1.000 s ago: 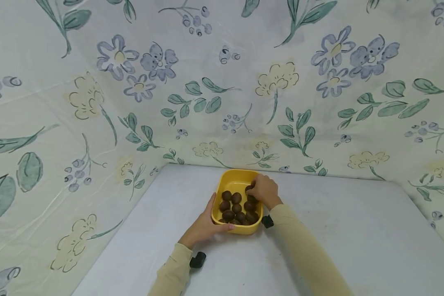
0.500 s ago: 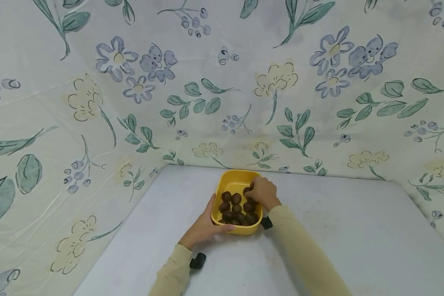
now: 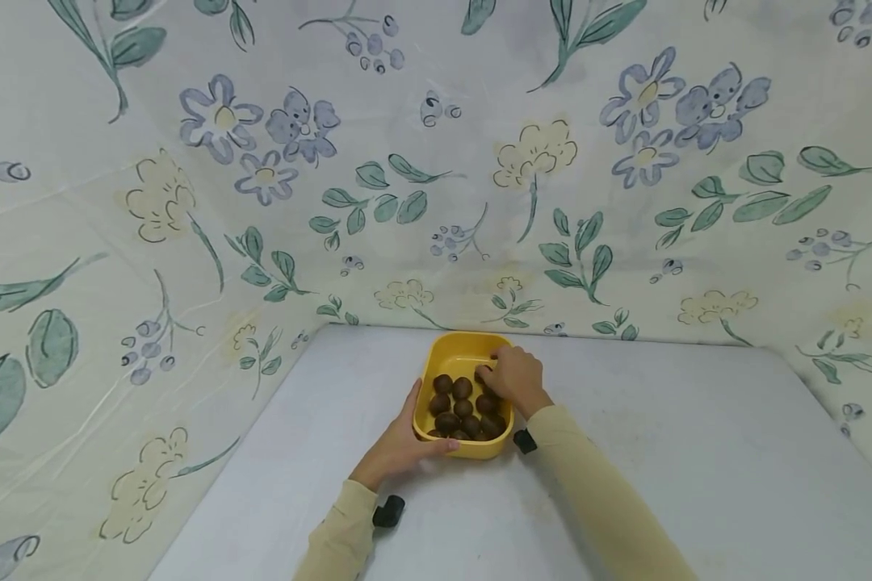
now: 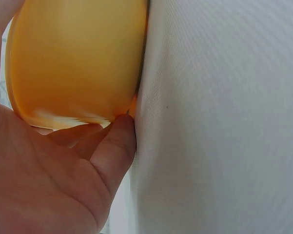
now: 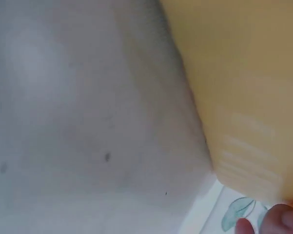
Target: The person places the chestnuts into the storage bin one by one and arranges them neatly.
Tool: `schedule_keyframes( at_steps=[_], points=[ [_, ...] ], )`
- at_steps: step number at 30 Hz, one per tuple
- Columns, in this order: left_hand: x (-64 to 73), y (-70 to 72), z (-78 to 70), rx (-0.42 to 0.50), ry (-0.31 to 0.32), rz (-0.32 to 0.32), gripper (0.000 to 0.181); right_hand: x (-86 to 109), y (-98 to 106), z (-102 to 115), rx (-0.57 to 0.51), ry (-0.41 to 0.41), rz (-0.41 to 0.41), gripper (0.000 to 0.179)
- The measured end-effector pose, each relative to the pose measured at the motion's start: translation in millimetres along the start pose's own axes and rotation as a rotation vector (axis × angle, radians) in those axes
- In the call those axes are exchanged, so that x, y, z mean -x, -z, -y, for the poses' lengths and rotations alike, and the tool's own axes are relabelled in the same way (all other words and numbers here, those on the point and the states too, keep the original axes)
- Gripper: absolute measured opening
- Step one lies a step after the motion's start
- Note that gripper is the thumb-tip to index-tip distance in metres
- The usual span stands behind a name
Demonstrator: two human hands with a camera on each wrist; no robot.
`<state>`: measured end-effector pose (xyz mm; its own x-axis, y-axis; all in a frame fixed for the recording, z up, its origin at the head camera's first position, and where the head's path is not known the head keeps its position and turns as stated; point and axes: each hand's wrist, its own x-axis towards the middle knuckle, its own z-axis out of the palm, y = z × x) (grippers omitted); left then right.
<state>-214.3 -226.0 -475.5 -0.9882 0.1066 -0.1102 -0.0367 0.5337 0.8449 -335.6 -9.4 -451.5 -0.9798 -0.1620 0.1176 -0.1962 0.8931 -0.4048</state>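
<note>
A yellow plastic container (image 3: 480,452) stands on the white table with several dark brown, round, nut-like balls (image 3: 463,407) in its near part. My left hand (image 3: 398,444) grips its near left corner, thumb along the front wall and fingers on the left side. In the left wrist view the fingers (image 4: 114,151) bend round the yellow wall close to the tabletop. Over the right side of the container, my right hand (image 3: 517,378) reaches in with curled fingers and pinches a brown ball (image 3: 484,374), partly hidden by the hand. The right wrist view catches only fingertips (image 5: 285,217) beyond the wall.
The white table (image 3: 661,460) extends to both sides and in front of the container. Behind it and on the left hangs a floral-patterned cloth (image 3: 407,234). Small black devices (image 3: 388,512) sit at both wrists.
The right hand's fingers shift slightly over the ball inside the container. The head view moves a little. The left hand keeps its grip on the container.
</note>
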Motion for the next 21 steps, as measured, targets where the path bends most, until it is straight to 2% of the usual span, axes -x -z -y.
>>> schedule_keyframes(
  at_steps=[4, 7, 13, 21],
  points=[
    [-0.8, 0.4, -1.9, 0.000, -0.003, 0.003, 0.131, 4.9, 10, -4, -0.015, 0.038, -0.126, 0.050],
    [-1.1, 1.4, -1.9, 0.005, -0.006, 0.006, 0.131, 10.4, 22, -8, -0.089, 0.034, -0.189, 0.052],
    [1.3, 6.2, 3.5, -0.005, 0.006, 0.003, 0.132, 27.6, 51, -9, -0.288, 0.022, -0.263, 0.049],
    [5.7, 18.1, 1.1, -0.003, -0.017, 0.006, 0.134, 55.9, 81, -16, -0.441, 0.093, -0.372, 0.037]
  ],
)
